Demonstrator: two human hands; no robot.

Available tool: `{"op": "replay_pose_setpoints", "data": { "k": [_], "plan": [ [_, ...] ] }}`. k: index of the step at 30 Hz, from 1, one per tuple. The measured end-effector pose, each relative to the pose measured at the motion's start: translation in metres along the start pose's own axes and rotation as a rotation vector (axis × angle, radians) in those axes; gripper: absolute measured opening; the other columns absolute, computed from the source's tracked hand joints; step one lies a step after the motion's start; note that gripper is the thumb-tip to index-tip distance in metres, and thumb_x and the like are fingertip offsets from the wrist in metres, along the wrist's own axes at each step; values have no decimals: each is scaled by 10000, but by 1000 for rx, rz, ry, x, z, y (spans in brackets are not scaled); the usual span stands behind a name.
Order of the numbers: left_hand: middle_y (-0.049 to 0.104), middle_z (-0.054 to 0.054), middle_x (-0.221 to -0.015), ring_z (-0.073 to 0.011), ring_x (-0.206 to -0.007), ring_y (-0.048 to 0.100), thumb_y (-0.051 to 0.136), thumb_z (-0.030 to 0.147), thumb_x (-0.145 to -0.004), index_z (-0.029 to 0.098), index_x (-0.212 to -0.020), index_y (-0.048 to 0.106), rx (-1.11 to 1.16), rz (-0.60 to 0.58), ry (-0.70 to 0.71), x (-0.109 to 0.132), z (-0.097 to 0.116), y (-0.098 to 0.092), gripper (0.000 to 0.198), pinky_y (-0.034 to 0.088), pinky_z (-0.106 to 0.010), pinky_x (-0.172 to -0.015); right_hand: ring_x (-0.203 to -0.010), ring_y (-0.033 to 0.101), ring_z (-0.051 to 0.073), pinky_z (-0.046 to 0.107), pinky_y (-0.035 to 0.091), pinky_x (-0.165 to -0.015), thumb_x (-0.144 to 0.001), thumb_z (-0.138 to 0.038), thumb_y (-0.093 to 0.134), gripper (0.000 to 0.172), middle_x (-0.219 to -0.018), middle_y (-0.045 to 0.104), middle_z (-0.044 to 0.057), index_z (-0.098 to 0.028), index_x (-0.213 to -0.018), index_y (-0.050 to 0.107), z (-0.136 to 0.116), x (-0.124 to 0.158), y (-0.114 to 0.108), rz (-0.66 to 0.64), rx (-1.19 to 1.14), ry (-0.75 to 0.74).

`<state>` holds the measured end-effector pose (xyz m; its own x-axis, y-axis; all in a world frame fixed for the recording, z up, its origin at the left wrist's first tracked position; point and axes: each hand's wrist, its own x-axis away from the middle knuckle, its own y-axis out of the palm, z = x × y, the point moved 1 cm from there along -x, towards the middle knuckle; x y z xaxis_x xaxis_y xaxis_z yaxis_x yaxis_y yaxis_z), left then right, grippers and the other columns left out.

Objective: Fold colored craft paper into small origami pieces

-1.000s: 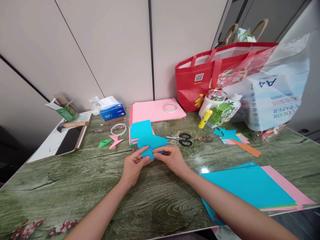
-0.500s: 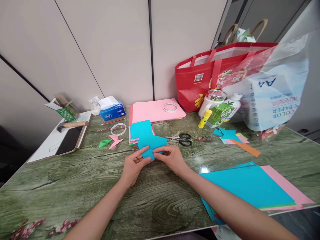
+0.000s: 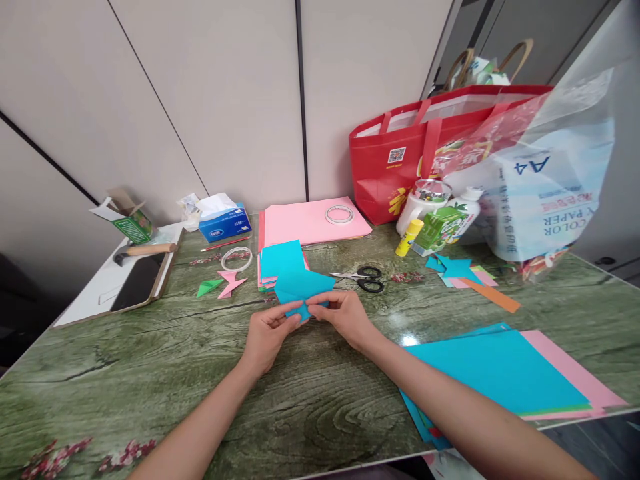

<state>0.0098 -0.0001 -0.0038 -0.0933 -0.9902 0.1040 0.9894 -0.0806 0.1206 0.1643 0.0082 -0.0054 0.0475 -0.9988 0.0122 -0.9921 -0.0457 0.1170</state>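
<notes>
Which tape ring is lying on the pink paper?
The far ring, by the red bag, rests on the pink sheets. The near ring lies on the bare table, left of the blue paper pinched by the left hand and right hand.

A glossy tabletop printed with green wood grain (image 3: 150, 373) fills the lower half of the view, with small pink blossom prints (image 3: 60, 457) at its near left corner and a soft white glare spot (image 3: 407, 340) right of centre where light reflects. Behind it stands a wall of smooth beige panels (image 3: 225, 100), split by a dark vertical seam (image 3: 299, 100) and thin dark slanting joints (image 3: 159, 100), and lit evenly without hard shadows. At the upper right the beige gives way to darker grey panels (image 3: 530, 20), and a dim dark area (image 3: 20, 313) lies past the table's left edge.
</notes>
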Motion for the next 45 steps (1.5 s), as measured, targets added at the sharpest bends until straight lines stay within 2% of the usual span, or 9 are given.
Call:
{"op": "replay_pose_setpoints", "data": {
  "k": [5, 12, 17, 20, 26, 29, 32, 35, 45],
  "plan": [
    [722, -25, -728, -173, -656, 651, 743, 241, -567, 164, -851, 714, -30, 1, 22, 1, 2, -1, 295, 543, -334, -728, -422, 459, 70, 222, 431, -456, -516, -254, 747, 235, -447, 522, -50, -138, -712, 688, -1, -2, -3, -28, -113, 50],
    [717, -28, -739, -166, -665, 640, 756, 232, -545, 157, -862, 710, 40, 42, 29, -1, 3, -2, 329, 532, -349, -757, -508, 542, 92, 335, 553, -617, -483, -258, 778, 408, -523, 496, -74, -154, -848, 627, -6, -5, -8, -44, -351, 97],
    [714, -30, -734, -162, -664, 634, 745, 257, -559, 148, -893, 701, 37, 63, 67, -2, 4, -3, 354, 523, -349, -772, -655, 613, 143, 345, 549, -657, -588, -248, 709, 577, -770, 612, -12, -219, -1097, 439, -5, -6, -7, -60, -262, -7],
    [716, -29, -704, -154, -610, 626, 728, 256, -580, 155, -900, 703, -94, 78, 101, 0, 5, -2, 336, 530, -293, -685, -660, 616, 149, 320, 536, -636, -569, -187, 711, 733, -822, 623, -1, -240, -1173, 299, 0, -3, -1, -69, -126, -19],
    [725, -30, -725, -167, -589, 633, 686, 239, -626, 176, -885, 712, -291, 24, 143, 7, 8, 1, 267, 510, -246, -587, -810, 616, 185, 287, 523, -662, -563, -140, 682, 536, -928, 614, 39, -193, -1006, 386, 6, 2, 7, -86, 6, -79],
    [727, -38, -759, -182, -623, 649, 686, 240, -626, 175, -891, 710, -295, 17, 138, 6, 9, 1, 274, 513, -252, -605, -726, 641, 190, 305, 537, -616, -567, -148, 669, 570, -869, 635, 30, -199, -1047, 366, 8, 1, 5, -54, -17, -25],
    [725, -45, -797, -206, -685, 661, 697, 251, -613, 173, -900, 706, -253, 30, 125, 5, 10, 1, 297, 521, -277, -649, -587, 654, 189, 338, 550, -580, -593, -158, 637, 672, -693, 646, -21, -212, -1157, 275, 6, -1, 2, -73, -136, 75],
    [725, -51, -801, -210, -693, 661, 704, 258, -605, 171, -903, 705, -243, 45, 126, 4, 9, 0, 311, 523, -286, -658, -563, 660, 196, 361, 558, -590, -582, -157, 640, 716, -618, 644, -44, -207, -1181, 251, 2, -3, 0, -92, -206, 91],
    [719, -37, -719, -168, -634, 634, 722, 259, -582, 148, -927, 693, -178, 71, 93, 1, 8, -3, 364, 503, -263, -641, -647, 674, 184, 387, 545, -699, -633, -179, 578, 450, -640, 659, -28, -192, -1026, 359, -8, -4, -2, -214, -266, 123]
  ]
}}
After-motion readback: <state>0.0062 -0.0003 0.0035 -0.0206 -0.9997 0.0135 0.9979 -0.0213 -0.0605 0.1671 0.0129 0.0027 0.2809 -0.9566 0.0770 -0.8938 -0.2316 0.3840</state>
